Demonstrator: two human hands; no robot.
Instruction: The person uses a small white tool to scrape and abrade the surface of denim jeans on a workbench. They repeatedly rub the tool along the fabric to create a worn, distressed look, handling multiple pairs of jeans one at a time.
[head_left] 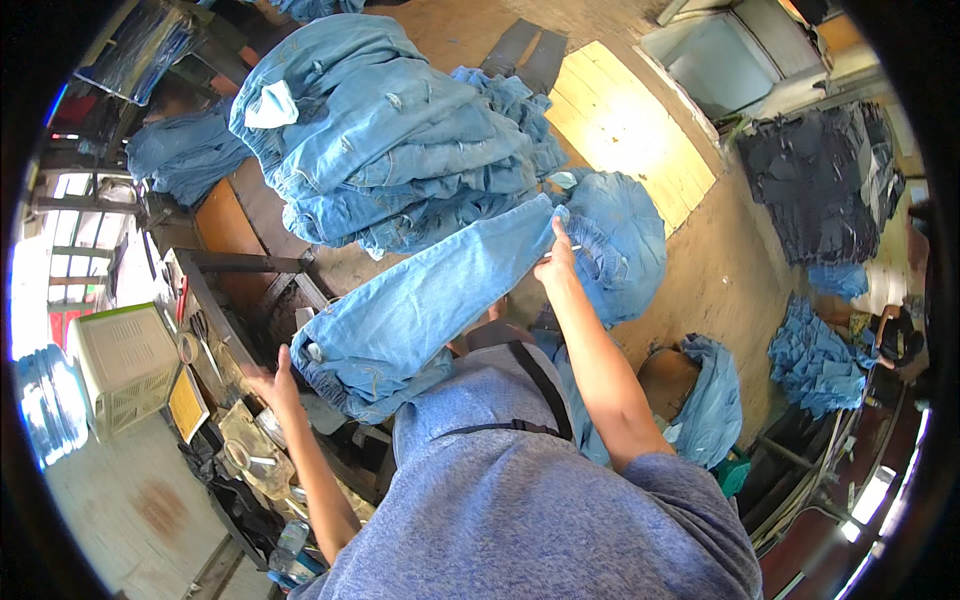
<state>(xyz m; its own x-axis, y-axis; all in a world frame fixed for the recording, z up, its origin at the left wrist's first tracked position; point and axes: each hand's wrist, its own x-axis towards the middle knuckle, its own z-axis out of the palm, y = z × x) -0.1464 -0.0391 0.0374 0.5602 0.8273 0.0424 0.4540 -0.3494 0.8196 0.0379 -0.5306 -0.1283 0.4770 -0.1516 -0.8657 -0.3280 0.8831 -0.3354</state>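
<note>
A pair of light blue jeans (430, 290) lies folded lengthwise across my lap, stretching from lower left to upper right. Its leg end is pinched in my right hand (556, 256), whose fingers are closed; a small pale stick-like item also shows at these fingers, too small to name. My left hand (274, 386) is beside the waist end, thumb raised and fingers apart, holding nothing. Just beyond the jeans rises a large heap of blue jeans (390, 130). Another bunched denim garment (625, 240) sits right of my right hand.
To my left, a cluttered bench bears scissors (203, 335), a tape roll (188, 348) and a pale plastic crate (125, 365). Black garments (815, 180) are piled at far right, with blue denim (820, 355) nearer. A sunlit wooden board (620, 130) lies on the floor ahead.
</note>
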